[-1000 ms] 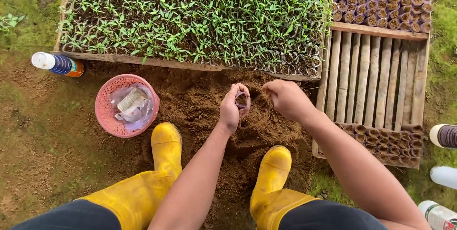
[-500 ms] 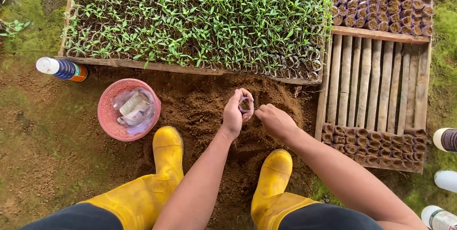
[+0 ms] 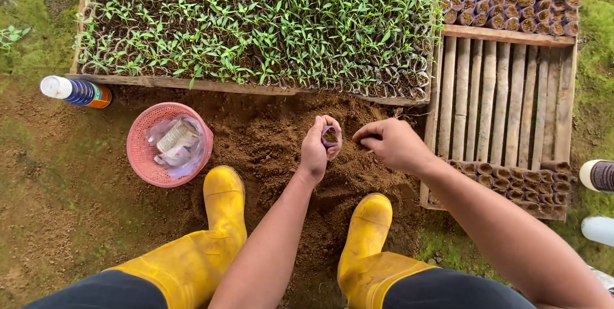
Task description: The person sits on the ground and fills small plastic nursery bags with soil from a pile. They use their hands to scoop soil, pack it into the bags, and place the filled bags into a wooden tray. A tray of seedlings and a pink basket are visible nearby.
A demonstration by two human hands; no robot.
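Soil heap [image 3: 275, 143], loose and crumbly, between the yellow boots [image 3: 224, 219]; right hand [image 3: 393, 145], fingertips pinched together beside it; left hand [image 3: 315, 149] curled around a small seedling bag [image 3: 330, 136], thin, soft, light, crushable, probably best cupped round its sides.

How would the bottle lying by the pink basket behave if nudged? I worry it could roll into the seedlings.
The white-capped blue and orange bottle lies on its side and looks round, so it would probably roll easily. The wooden edge of the seedling tray just beyond would likely stop it. It looks like plastic, so probably light and not fragile.
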